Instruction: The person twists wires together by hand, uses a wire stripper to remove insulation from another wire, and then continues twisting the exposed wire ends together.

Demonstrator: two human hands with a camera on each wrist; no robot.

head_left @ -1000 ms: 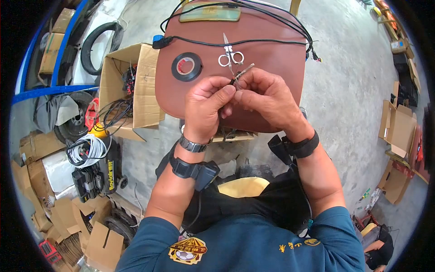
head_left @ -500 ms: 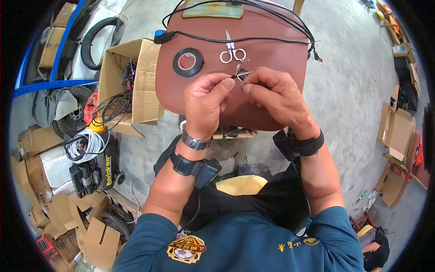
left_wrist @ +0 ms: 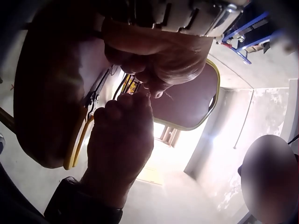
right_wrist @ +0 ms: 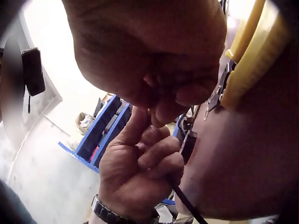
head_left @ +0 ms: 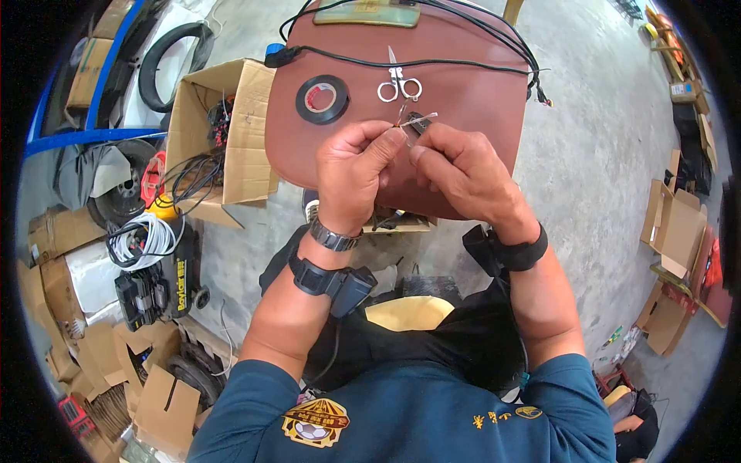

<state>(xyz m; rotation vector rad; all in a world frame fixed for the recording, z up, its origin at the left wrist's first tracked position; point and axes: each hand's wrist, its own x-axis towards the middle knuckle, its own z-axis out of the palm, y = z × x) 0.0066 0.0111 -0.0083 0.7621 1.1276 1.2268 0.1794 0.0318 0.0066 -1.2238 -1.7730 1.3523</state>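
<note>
My left hand [head_left: 351, 170] pinches the end of a black cable [right_wrist: 188, 205], which trails out below the palm in the right wrist view. Thin stripped wires [head_left: 421, 118] fan out past the left fingertips. Thumb and forefinger of my right hand [head_left: 475, 177] pinch one thin wire just right of the left fingertips. Wire strippers with yellow handles [right_wrist: 254, 42] lie on the brown seat [head_left: 482, 100] beside the right hand. Scissors [head_left: 397, 81] lie beyond the fingers, and a roll of black tape [head_left: 323, 99] sits to their left.
Black cables [head_left: 370, 62] run across the far part of the seat, near a flat greenish object [head_left: 367, 13]. A cardboard box [head_left: 251, 147] with cords stands at the left. Boxes [head_left: 671, 239] line the right side of the floor.
The right fingers have drawn a little away from the left ones, to the right. The wires now spread apart at the cable end. The left hand keeps its grip.
</note>
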